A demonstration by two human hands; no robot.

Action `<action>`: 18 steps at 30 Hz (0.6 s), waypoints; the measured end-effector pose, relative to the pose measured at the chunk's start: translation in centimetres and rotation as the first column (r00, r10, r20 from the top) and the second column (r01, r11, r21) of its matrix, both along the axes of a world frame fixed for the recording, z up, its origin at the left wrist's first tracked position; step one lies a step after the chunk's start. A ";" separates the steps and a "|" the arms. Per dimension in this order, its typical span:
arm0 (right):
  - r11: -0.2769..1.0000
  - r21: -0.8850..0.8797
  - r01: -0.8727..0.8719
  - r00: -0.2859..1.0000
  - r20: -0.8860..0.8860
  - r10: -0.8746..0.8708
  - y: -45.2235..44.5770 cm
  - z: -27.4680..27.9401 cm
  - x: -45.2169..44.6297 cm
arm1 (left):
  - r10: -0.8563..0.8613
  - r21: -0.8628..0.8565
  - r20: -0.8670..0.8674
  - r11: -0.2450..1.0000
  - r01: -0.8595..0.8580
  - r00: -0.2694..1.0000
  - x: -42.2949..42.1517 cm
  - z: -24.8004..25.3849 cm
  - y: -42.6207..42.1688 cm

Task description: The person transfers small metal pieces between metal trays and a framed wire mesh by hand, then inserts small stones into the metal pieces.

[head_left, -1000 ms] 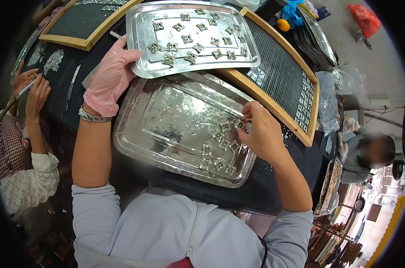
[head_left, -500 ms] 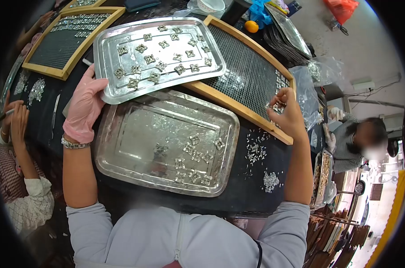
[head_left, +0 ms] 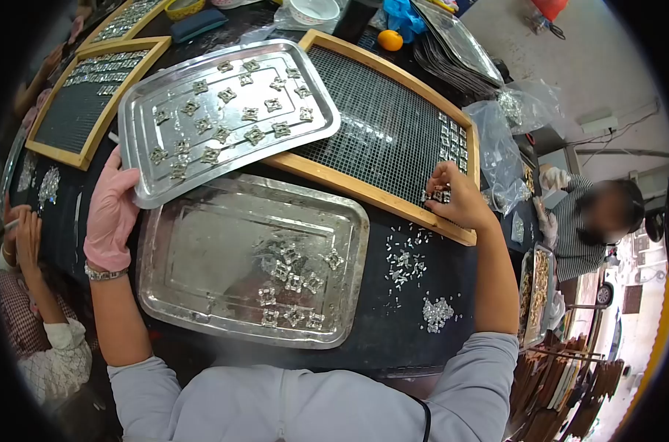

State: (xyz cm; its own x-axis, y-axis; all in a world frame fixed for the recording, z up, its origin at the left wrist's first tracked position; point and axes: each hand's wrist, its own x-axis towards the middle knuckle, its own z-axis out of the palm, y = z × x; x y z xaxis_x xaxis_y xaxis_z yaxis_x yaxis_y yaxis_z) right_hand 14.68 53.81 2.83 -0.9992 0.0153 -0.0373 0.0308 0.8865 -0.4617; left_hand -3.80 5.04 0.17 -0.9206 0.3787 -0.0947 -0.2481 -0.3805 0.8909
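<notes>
My left hand (head_left: 112,214) grips the upper-left tray (head_left: 308,132); my curled right hand (head_left: 458,202), grasp unclear, has moved from the lower tray (head_left: 201,250) to the mesh frame (head_left: 371,121).

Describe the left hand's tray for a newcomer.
Find the large wood-framed mesh under the right hand. A shiny tray in the pink-gloved left hand overlaps its corner in view. Its pieces spread widely; those on the duller tray crowd together.

One head-worn wide view, forward and down over the nearby worktable (head_left: 393,328)
</notes>
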 end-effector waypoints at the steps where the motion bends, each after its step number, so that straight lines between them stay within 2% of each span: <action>1: 1.000 -0.011 -0.020 1.000 -0.007 0.020 0.1 0.1 0.0 | 0.008 0.002 0.005 1.000 -0.008 1.000 0.1 0.1 0.0; 3: 0.997 -0.034 -0.063 0.998 -0.023 0.062 0.2 0.1 0.1 | 0.011 0.005 0.004 1.000 -0.012 1.000 0.1 0.1 0.1; 9: 0.991 -0.130 -0.015 1.000 0.006 0.016 0.8 -0.2 0.2 | 0.023 -0.014 -0.016 1.000 -0.023 1.000 0.1 0.0 0.0; 18: 0.997 -0.083 -0.005 1.000 0.007 0.006 0.3 -0.1 -0.1 | 0.007 -0.054 -0.028 0.999 -0.008 1.000 -0.2 -0.5 -0.7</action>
